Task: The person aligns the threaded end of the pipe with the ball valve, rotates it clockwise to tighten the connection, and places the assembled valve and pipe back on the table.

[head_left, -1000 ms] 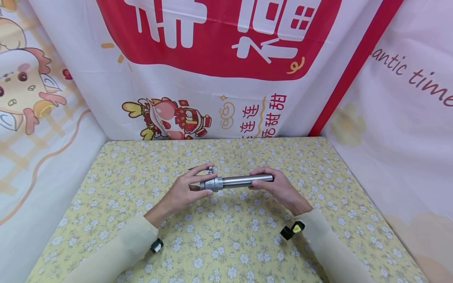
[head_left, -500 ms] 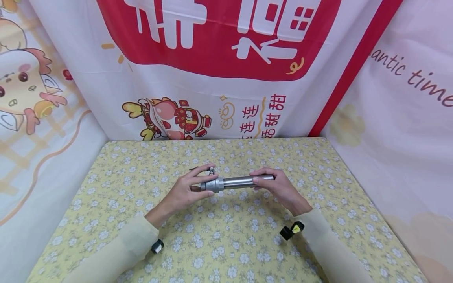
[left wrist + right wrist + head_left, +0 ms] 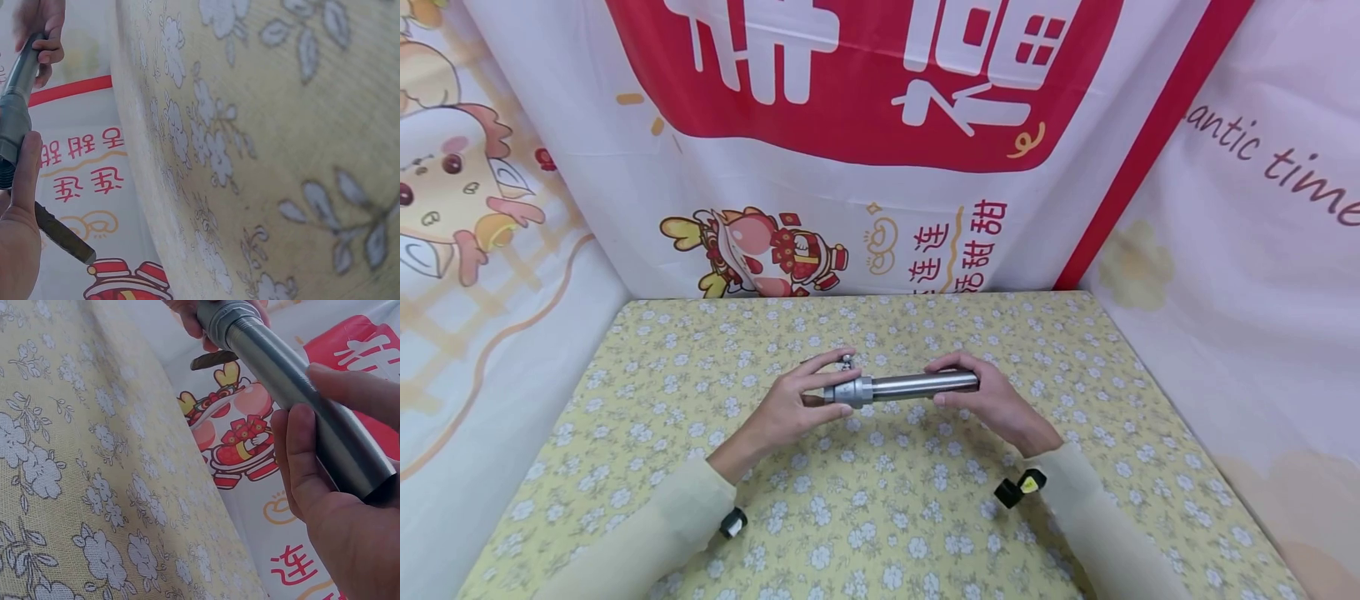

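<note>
My left hand point(image 3: 793, 400) grips a grey metal ball valve point(image 3: 852, 392), thumb on the near side and fingers over the far side. The valve's stem nut point(image 3: 847, 360) shows between the fingers. In the left wrist view, a dark lever handle point(image 3: 65, 236) sticks out past the hand, and the valve's free end shows inner threads. A smooth steel pipe point(image 3: 910, 385) runs rightward from the valve; threads point(image 3: 247, 324) show where they join in the right wrist view. My right hand point(image 3: 988, 398) holds the pipe near its free end, fingers and thumb on opposite sides.
Valve and pipe are held above a table point(image 3: 880, 517) with a yellow flowered cloth. A white and red printed curtain point(image 3: 880, 225) hangs behind it, with more printed cloth at both sides. Black wrist devices point(image 3: 1018, 489) sit at the sleeve cuffs.
My right thumb rose onto the pipe, then moved back down to its near edge, while the fingers shifted slightly left over it. The left hand and valve stay almost still.
</note>
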Available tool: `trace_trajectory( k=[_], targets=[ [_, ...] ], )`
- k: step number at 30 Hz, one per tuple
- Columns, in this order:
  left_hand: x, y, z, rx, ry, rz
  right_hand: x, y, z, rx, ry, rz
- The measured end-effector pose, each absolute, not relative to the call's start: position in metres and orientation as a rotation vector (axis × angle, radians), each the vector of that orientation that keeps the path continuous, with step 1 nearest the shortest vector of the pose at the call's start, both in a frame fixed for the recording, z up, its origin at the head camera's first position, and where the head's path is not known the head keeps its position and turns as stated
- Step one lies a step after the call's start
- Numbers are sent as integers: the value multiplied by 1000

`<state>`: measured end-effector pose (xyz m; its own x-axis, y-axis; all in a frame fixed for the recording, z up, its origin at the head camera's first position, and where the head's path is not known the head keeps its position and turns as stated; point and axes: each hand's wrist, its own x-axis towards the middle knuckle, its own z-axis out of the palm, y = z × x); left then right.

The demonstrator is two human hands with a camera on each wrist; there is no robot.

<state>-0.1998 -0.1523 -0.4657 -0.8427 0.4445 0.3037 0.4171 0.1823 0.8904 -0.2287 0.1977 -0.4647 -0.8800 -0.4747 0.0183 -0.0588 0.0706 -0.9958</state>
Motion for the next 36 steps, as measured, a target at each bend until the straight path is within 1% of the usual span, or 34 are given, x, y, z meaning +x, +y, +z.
trace_trajectory(
  k=[6,17,36],
  targets=[
    [-200,-153,-466,853,2388,1798,-229,199,-466,-571,2048,-1876],
    [-201,-154,-467,821,2395,1801,-227,197,-463,-533,2079,-1860],
    [-201,-153,-468,858,2385,1818,-228,196,-463,-465,2049,-1883]
  ],
)
